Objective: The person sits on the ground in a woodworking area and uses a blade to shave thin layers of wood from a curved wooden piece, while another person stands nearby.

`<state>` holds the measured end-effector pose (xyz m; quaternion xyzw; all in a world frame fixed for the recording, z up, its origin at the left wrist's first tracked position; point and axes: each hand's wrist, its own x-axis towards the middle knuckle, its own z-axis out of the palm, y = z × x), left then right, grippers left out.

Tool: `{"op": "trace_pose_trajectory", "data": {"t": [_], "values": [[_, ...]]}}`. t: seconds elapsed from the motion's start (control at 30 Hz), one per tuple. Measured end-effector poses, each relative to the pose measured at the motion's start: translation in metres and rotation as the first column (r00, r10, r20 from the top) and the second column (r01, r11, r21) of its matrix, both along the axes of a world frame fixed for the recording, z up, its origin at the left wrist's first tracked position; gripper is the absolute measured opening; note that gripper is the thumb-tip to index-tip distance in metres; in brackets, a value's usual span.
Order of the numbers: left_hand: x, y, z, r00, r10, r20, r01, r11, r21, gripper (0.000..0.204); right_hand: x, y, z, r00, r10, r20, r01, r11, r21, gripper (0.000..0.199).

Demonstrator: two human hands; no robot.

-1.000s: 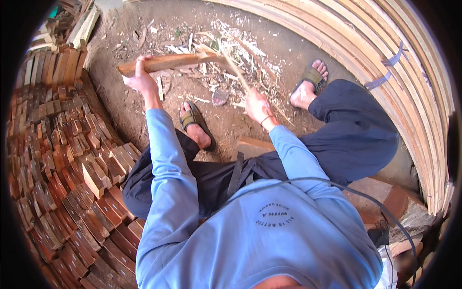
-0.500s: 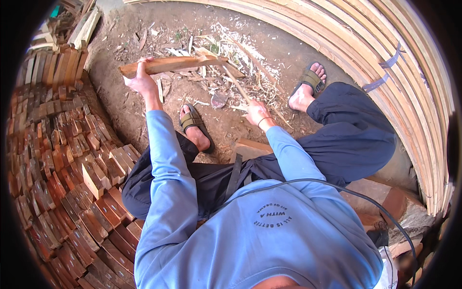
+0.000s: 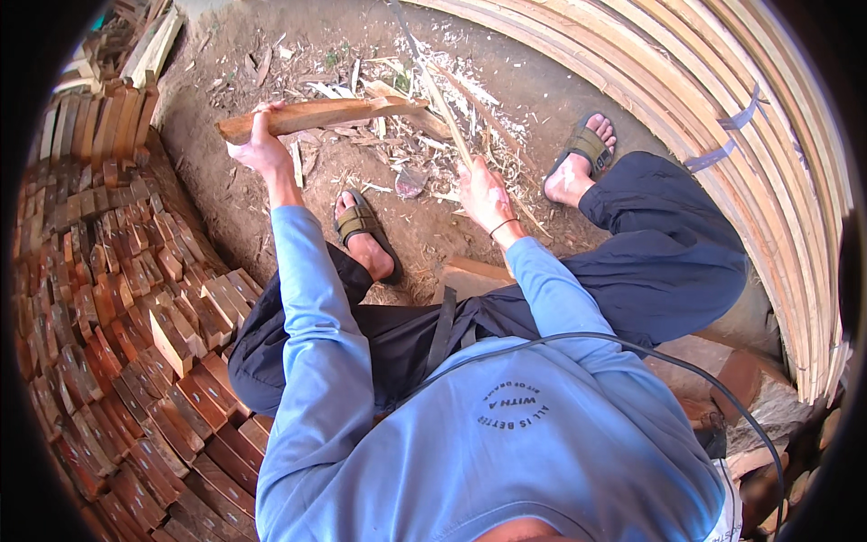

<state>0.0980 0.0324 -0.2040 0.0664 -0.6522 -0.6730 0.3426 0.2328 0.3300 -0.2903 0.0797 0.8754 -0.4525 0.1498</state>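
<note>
My left hand (image 3: 260,152) is closed around the left end of a rough brown wood piece (image 3: 339,113). That piece is held roughly level, and its right end lies over the chips; I cannot tell whether it rests on something. In my right hand (image 3: 488,197) is the handle of a long wooden-handled tool (image 3: 442,104). The tool slants up and away past the right end of the wood, and its thin dark metal head (image 3: 405,29) is at the top edge, seen edge-on. The tool is apart from the wood in the picture.
Pale wood shavings (image 3: 465,90) litter the dirt floor between my sandalled feet (image 3: 370,244). Stacked small wood blocks (image 3: 135,325) fill the left side. Long bundled planks (image 3: 722,99) curve along the right. A black cable (image 3: 686,370) crosses my shirt.
My right hand has raised the tool, its head swinging up and away from the wood's right end. The wood in my left hand has shifted slightly left.
</note>
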Motion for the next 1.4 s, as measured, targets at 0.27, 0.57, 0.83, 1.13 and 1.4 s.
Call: {"op": "trace_pose_trajectory", "data": {"t": [0.27, 0.57, 0.83, 1.13, 1.4], "values": [[-0.001, -0.005, -0.002, 1.0, -0.011, 0.002, 0.011, 1.0, 0.024, 0.009, -0.005, 0.001, -0.001, 0.995, 0.035, 0.095, -0.034, 0.999, -0.013, 0.023], [-0.001, -0.003, -0.001, 1.0, -0.021, -0.008, 0.021, 0.998, 0.055, 0.008, -0.003, 0.009, -0.035, 0.972, 0.201, 0.124, -0.208, 0.977, 0.046, 0.027], [-0.002, 0.0, 0.002, 1.0, -0.006, -0.023, 0.007, 0.997, 0.077, 0.009, 0.005, 0.008, -0.057, 0.95, 0.266, 0.162, -0.284, 0.953, 0.107, 0.024], [-0.001, 0.001, 0.002, 1.0, -0.025, -0.016, 0.026, 0.999, 0.046, 0.009, 0.01, 0.004, -0.06, 0.963, 0.193, 0.189, -0.211, 0.974, 0.08, 0.026], [-0.005, 0.003, 0.002, 0.999, -0.035, -0.025, 0.036, 0.999, 0.038, 0.007, 0.01, 0.005, -0.059, 0.963, 0.205, 0.178, -0.223, 0.971, 0.09, 0.026]]}}
